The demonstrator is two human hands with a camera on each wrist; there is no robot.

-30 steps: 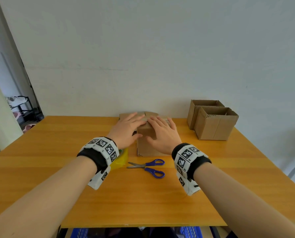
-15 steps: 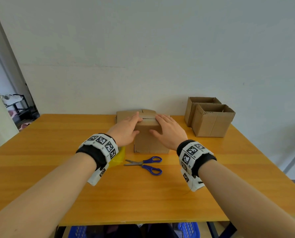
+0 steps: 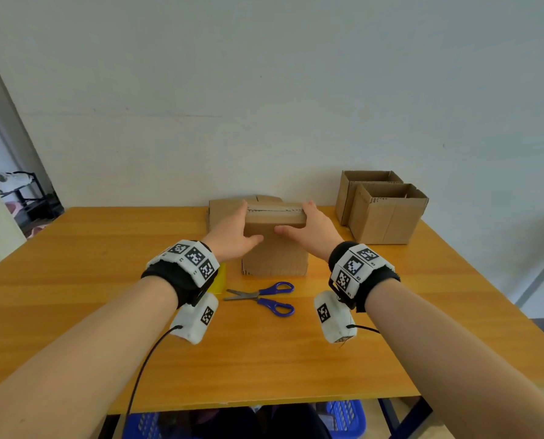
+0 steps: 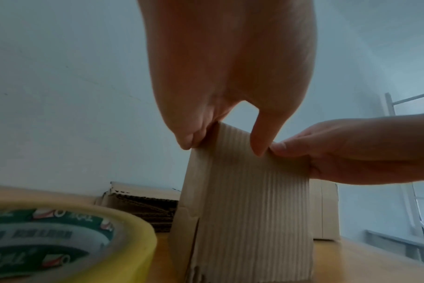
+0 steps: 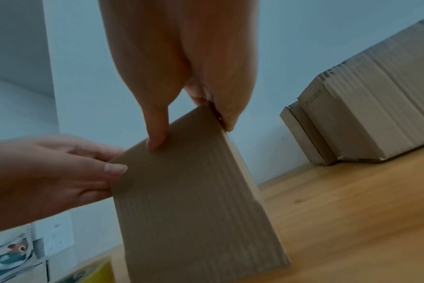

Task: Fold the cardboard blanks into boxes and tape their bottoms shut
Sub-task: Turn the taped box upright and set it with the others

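Note:
A small brown cardboard box (image 3: 275, 255) stands on the wooden table (image 3: 106, 248), its top flaps folded down. My left hand (image 3: 243, 229) grips its upper left corner, thumb on the near face and fingers round the side. At the upper right corner my right hand (image 3: 308, 228) holds it the same way. The left wrist view shows the left hand (image 4: 224, 148) pinching the ribbed wall (image 4: 249, 210); the right wrist view shows the right hand (image 5: 191, 134) pinching the wall (image 5: 194, 210). A yellow tape roll (image 4: 61, 239) lies left of the box, mostly hidden under my left wrist in the head view.
Blue-handled scissors (image 3: 264, 296) lie just in front of the box. A stack of flat blanks (image 3: 224, 210) sits behind it by the wall. Two open folded boxes (image 3: 387, 213) stand at the back right. Blue baskets (image 3: 346, 416) sit under the table's near edge.
Both hands have slid off the top of the box, where they pressed the flaps down, out to its upper left and right corners, and now grip it there.

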